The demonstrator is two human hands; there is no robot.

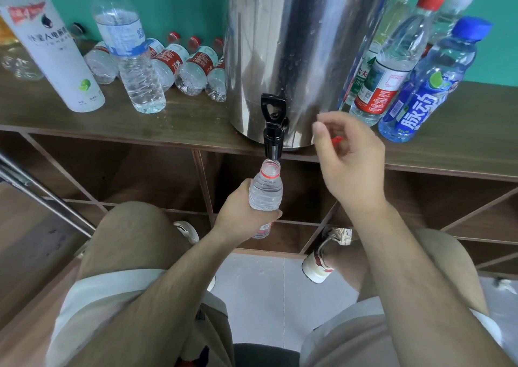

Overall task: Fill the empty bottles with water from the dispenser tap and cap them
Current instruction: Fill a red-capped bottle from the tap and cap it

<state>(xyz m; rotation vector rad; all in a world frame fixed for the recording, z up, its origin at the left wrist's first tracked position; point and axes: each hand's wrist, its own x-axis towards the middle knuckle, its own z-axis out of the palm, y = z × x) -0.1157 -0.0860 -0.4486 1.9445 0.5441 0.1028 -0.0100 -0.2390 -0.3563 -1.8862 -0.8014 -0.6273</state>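
Below the counter's front edge, left hand [241,212] grips a small clear plastic bottle [266,190], uncapped, mouth directly under the black dispenser tap [273,131] of the steel cylindrical dispenser [302,52]. Right hand [347,156] hovers beside the tap, fingers curled round a small red cap [337,139]. Capped bottles stand at the counter's right end.
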